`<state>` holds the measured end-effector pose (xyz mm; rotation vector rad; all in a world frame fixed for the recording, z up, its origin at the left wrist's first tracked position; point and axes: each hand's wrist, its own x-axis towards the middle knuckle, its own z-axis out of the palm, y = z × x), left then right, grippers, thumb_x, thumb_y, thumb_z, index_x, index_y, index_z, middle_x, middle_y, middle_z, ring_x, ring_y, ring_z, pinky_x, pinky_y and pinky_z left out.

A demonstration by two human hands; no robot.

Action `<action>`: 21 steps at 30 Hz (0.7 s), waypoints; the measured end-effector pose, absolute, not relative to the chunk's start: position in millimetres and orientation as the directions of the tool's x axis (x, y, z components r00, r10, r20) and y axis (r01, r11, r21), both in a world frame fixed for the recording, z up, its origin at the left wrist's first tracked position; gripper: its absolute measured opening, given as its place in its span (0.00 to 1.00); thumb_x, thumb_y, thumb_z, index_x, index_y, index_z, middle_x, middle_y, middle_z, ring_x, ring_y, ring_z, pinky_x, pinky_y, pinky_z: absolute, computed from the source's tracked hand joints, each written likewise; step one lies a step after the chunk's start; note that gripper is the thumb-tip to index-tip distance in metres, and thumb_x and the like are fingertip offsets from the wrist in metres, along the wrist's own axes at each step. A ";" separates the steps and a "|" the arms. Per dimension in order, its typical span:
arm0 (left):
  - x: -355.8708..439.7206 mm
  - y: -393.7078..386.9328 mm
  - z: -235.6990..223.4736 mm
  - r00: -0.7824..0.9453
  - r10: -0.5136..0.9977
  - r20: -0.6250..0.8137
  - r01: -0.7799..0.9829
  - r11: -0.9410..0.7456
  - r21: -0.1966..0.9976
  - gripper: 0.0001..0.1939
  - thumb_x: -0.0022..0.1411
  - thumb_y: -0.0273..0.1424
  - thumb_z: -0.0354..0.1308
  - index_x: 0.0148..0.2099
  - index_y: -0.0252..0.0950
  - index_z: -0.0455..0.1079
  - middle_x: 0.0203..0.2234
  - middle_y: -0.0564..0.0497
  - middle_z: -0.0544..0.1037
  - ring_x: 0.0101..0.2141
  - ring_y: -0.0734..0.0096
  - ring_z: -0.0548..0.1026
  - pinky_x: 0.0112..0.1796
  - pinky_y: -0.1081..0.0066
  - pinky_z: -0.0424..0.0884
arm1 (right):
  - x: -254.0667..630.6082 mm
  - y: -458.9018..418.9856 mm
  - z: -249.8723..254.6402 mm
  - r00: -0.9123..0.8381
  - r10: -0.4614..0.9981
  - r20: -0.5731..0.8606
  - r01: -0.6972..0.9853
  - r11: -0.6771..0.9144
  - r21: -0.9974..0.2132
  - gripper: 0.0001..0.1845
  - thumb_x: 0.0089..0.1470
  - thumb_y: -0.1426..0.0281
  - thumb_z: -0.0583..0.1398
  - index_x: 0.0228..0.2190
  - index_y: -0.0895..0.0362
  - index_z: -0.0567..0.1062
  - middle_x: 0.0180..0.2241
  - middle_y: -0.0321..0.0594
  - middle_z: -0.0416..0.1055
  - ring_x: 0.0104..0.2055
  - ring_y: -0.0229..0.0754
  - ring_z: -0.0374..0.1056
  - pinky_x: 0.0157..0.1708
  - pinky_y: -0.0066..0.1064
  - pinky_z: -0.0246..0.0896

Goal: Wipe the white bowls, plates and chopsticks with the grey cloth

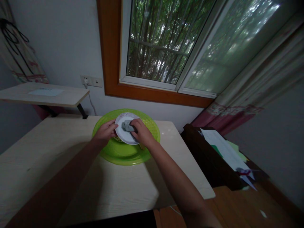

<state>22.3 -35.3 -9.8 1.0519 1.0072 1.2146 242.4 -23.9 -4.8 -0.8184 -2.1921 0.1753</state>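
A white plate (120,135) with a patterned rim is held tilted above a bright green basin (125,160). My left hand (105,132) grips the plate's left rim, thumb on top. My right hand (142,131) is closed around a grey-green cloth (127,126) and presses it on the plate's face. The cloth looks crumpled, and part of it is hidden under my fingers. Below the plate, something yellowish shows in the basin, too covered to make out.
The basin stands on a pale wooden table (128,190), near the wall under a window (163,41). At the left is a small raised shelf (68,95) with a paper on it. A dark cabinet (201,158) with papers stands right of the table.
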 end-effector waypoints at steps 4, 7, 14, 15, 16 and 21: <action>24.2 -38.0 -6.6 0.138 0.990 -0.035 -0.218 0.065 0.974 0.26 0.58 0.31 0.59 0.59 0.34 0.71 0.37 0.45 0.80 0.30 0.67 0.77 0.31 0.70 0.74 | 239.5 -28.9 0.4 -0.661 0.479 0.577 0.406 0.875 -0.262 0.18 0.56 0.78 0.58 0.47 0.55 0.76 0.53 0.47 0.69 0.56 0.46 0.65 0.58 0.41 0.61; 24.2 -37.2 -8.3 0.156 0.987 -0.035 -0.231 0.071 0.970 0.27 0.57 0.32 0.60 0.60 0.35 0.71 0.38 0.45 0.80 0.30 0.68 0.76 0.30 0.71 0.73 | 237.7 -31.5 2.1 -0.686 0.430 0.587 0.388 0.899 -0.205 0.18 0.57 0.76 0.57 0.48 0.55 0.77 0.56 0.48 0.68 0.58 0.47 0.63 0.60 0.43 0.60; 24.3 -38.3 -8.3 0.214 0.976 -0.031 -0.237 0.082 0.968 0.30 0.54 0.34 0.65 0.60 0.34 0.71 0.38 0.45 0.80 0.30 0.68 0.77 0.31 0.69 0.75 | 231.5 -32.1 6.8 -0.695 0.544 0.470 0.566 0.817 -0.108 0.20 0.61 0.71 0.57 0.55 0.54 0.73 0.62 0.48 0.61 0.63 0.50 0.57 0.62 0.45 0.55; 24.4 -39.3 -6.8 0.219 0.975 -0.036 -0.232 0.088 0.969 0.31 0.54 0.34 0.65 0.61 0.34 0.71 0.39 0.45 0.80 0.30 0.68 0.77 0.31 0.69 0.74 | 230.2 -31.7 8.2 -0.671 0.584 0.456 0.616 0.782 -0.094 0.21 0.62 0.71 0.56 0.55 0.55 0.73 0.62 0.48 0.61 0.63 0.51 0.57 0.62 0.44 0.56; 24.4 -40.3 -5.3 0.221 0.974 -0.046 -0.225 0.097 0.969 0.32 0.53 0.33 0.66 0.61 0.34 0.70 0.39 0.45 0.80 0.30 0.68 0.77 0.31 0.69 0.75 | 229.0 -31.3 9.8 -0.642 0.627 0.440 0.668 0.740 -0.080 0.21 0.63 0.71 0.55 0.56 0.55 0.72 0.62 0.48 0.62 0.62 0.51 0.58 0.61 0.43 0.57; 23.2 -41.6 -3.4 0.186 0.981 -0.049 -0.216 0.089 0.972 0.31 0.53 0.32 0.64 0.61 0.36 0.71 0.40 0.45 0.81 0.31 0.66 0.77 0.32 0.68 0.75 | 230.5 -33.6 20.3 -0.413 0.832 0.371 0.897 0.442 0.007 0.19 0.65 0.72 0.52 0.54 0.57 0.73 0.54 0.51 0.68 0.54 0.51 0.63 0.53 0.39 0.62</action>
